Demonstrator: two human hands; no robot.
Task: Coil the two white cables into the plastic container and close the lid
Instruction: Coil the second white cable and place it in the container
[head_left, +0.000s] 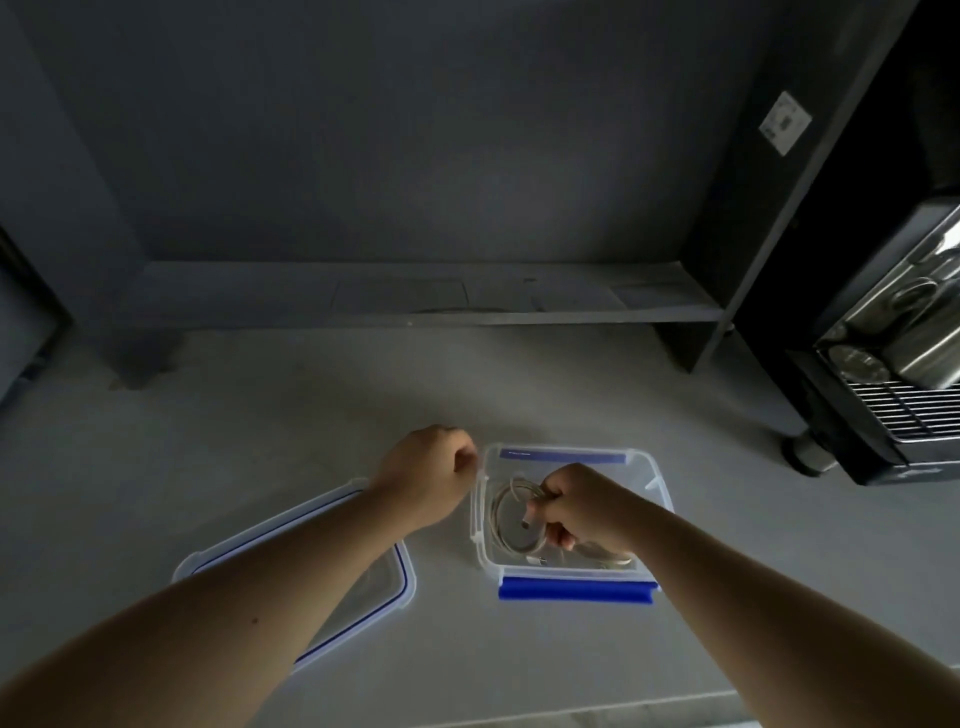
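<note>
Dim grey counter (311, 415), matte and smooth, runs back to a low shelf (415, 291) against a plain wall; a black appliance with a wire grille (883, 405) and steel parts sits well off to the right.

Container (644, 467): clear thin-walled plastic, rectangular with rounded corners, blue clip flaps on the near and far rims. Lid (400, 571) lies flat on the counter just left of it, clear with a blue seal line, partly under the left forearm.

Right hand (582, 509) is down inside the container, fingers (550, 493) clenched on a bundle of white cable (506, 512). Loops sit just left of those fingers, against the left wall; a plug end hangs inside the loop below the knuckles. More cable peeks out under the palm, near the front wall; can't tell if that's the second cable or the same one.

Left hand (431, 467) is loosely curled at the container's far-left corner, thumb and fingertips near the rim. Can't tell if it's pinching the rim or just resting there.

Step, as I read it: seating the coil. To do it well:
- press loops flat to the floor, below the rim line
- tuck plug ends inside the ring so nothing springs up
- brace the corner with the left hand; the thin box will likely slide
- cable looks springy, so release slowly

Lid not yet on.
</note>
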